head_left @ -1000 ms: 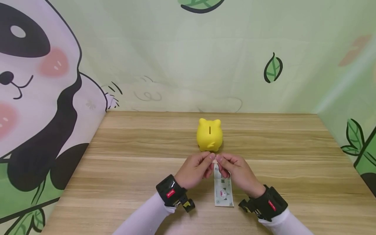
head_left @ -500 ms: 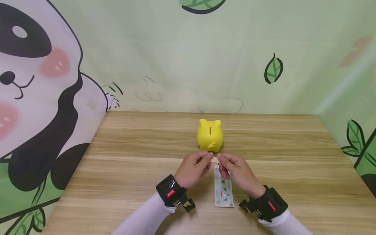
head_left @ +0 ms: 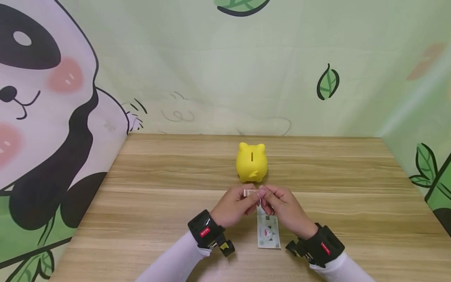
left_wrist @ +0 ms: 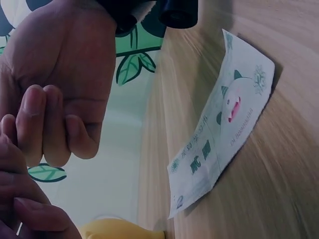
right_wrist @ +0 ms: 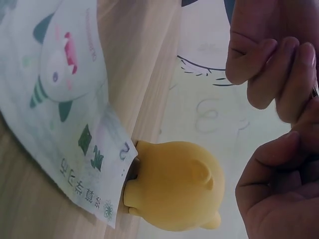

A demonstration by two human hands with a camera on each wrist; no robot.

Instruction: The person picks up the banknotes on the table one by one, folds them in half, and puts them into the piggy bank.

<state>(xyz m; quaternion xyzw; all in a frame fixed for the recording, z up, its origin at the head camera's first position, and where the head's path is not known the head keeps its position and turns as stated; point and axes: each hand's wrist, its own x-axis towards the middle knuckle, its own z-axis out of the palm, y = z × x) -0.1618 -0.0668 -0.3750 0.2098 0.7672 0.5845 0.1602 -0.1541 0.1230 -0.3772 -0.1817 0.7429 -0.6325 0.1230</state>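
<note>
In the head view my left hand and right hand meet in front of the yellow piggy bank. Between their fingertips they pinch a small, pale pinkish folded banknote; its left end shows printing, and the fingers cover the rest. The left thumb lies across to the right fingertips. Under the hands a greenish play banknote with a pig picture lies lengthwise on the table, its far end partly hidden. In the left wrist view this flat banknote is bent along creases, and curled left fingers show.
The wooden table runs back to a pale green printed backdrop with a panda on the left. The piggy bank's coin slot faces up. Each wrist wears a black strap with a small camera.
The left thumb has slid right, over to the right fingertips. More of the folded banknote's left end now shows above the left fingers. The flat banknote and piggy bank stay put.
</note>
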